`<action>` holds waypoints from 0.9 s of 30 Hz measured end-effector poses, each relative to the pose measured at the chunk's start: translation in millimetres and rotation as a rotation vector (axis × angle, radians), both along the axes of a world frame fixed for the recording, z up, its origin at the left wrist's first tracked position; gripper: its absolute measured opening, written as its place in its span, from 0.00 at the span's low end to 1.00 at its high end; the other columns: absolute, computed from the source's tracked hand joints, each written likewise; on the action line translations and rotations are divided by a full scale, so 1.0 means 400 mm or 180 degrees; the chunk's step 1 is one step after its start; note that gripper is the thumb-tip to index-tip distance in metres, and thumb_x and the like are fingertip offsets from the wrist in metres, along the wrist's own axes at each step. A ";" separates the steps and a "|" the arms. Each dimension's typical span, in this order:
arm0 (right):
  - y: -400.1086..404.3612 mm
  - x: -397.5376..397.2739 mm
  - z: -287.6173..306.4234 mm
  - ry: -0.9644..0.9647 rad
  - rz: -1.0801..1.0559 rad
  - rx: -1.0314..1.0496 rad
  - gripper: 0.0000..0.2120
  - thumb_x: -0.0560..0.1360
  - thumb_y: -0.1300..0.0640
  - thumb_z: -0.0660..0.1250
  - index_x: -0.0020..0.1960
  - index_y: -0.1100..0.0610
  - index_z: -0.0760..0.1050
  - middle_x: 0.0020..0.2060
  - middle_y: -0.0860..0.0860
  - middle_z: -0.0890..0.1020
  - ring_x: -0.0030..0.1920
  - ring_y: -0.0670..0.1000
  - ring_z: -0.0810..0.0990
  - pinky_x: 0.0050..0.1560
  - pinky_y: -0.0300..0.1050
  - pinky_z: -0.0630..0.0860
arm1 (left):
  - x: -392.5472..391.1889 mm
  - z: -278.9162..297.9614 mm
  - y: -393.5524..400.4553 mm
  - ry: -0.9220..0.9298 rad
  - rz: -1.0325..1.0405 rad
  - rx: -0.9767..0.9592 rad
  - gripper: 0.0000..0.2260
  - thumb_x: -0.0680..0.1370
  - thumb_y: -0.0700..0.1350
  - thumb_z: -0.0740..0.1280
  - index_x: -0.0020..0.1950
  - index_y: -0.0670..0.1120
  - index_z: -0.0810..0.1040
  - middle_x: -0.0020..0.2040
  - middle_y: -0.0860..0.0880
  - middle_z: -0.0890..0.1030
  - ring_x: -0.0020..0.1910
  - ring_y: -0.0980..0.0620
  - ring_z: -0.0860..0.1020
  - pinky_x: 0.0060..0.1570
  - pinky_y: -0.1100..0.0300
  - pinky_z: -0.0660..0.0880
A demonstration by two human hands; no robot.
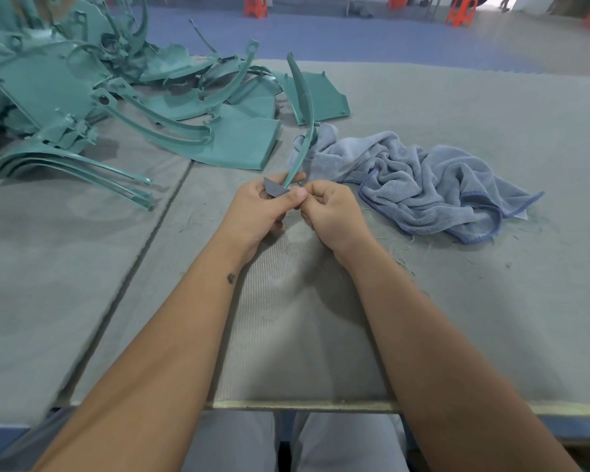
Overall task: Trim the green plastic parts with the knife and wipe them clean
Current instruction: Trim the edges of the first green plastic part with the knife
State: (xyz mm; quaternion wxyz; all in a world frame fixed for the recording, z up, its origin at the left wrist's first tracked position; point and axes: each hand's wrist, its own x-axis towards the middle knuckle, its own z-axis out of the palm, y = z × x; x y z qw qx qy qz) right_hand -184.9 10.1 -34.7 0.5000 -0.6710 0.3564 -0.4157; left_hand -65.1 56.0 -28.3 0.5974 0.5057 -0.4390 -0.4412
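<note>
Upper left: pile of green parts heaped on grey tabletop, some curved strips jutting toward frame centre-left. Centre: left hand grip closed on a small dark knife; blade tip shows above fingers. Right hand beside it, touching, fingers curled, pinching the lower end of a long curved green strip that rises toward upper centre, partly crossing the towel. Right of hands: crumpled blue towel. Green shavings scattered near the towel. Top edge: orange stools on the floor.
</note>
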 end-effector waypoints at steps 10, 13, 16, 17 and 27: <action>-0.018 -0.013 0.009 -0.0541 -0.0445 0.0236 0.16 0.80 0.57 0.63 0.33 0.53 0.73 0.24 0.49 0.68 0.24 0.44 0.62 0.26 0.36 0.61 | -0.028 0.012 0.010 -0.0114 0.0260 -0.0149 0.11 0.78 0.34 0.66 0.60 0.34 0.77 0.21 0.59 0.73 0.19 0.65 0.70 0.23 0.76 0.65; -0.016 -0.011 0.009 -0.0591 -0.0409 0.0322 0.14 0.80 0.56 0.63 0.36 0.56 0.74 0.25 0.51 0.67 0.24 0.43 0.62 0.25 0.34 0.60 | -0.022 0.009 0.004 -0.0208 0.0379 -0.0135 0.09 0.81 0.38 0.64 0.60 0.40 0.78 0.20 0.59 0.70 0.19 0.63 0.65 0.21 0.73 0.62; -0.016 -0.017 0.014 -0.0879 -0.0400 0.0498 0.14 0.81 0.57 0.62 0.37 0.59 0.71 0.25 0.51 0.67 0.23 0.43 0.60 0.24 0.34 0.59 | -0.001 0.007 -0.001 -0.0150 0.0664 -0.0268 0.09 0.82 0.42 0.63 0.59 0.48 0.80 0.24 0.59 0.62 0.23 0.59 0.57 0.23 0.67 0.56; -0.016 -0.019 0.015 -0.0932 -0.0386 0.0529 0.13 0.81 0.57 0.62 0.39 0.60 0.71 0.25 0.50 0.67 0.23 0.44 0.60 0.24 0.34 0.59 | 0.007 0.006 -0.002 -0.0087 0.0701 -0.0335 0.09 0.82 0.43 0.62 0.58 0.50 0.80 0.25 0.58 0.61 0.24 0.58 0.57 0.24 0.66 0.56; 0.002 -0.020 0.029 -0.0484 0.0063 0.0387 0.09 0.79 0.62 0.63 0.40 0.58 0.74 0.27 0.53 0.70 0.24 0.45 0.63 0.24 0.34 0.60 | 0.012 -0.027 -0.013 -0.1857 0.0804 0.0105 0.07 0.81 0.44 0.63 0.47 0.48 0.81 0.37 0.50 0.79 0.34 0.58 0.74 0.37 0.63 0.70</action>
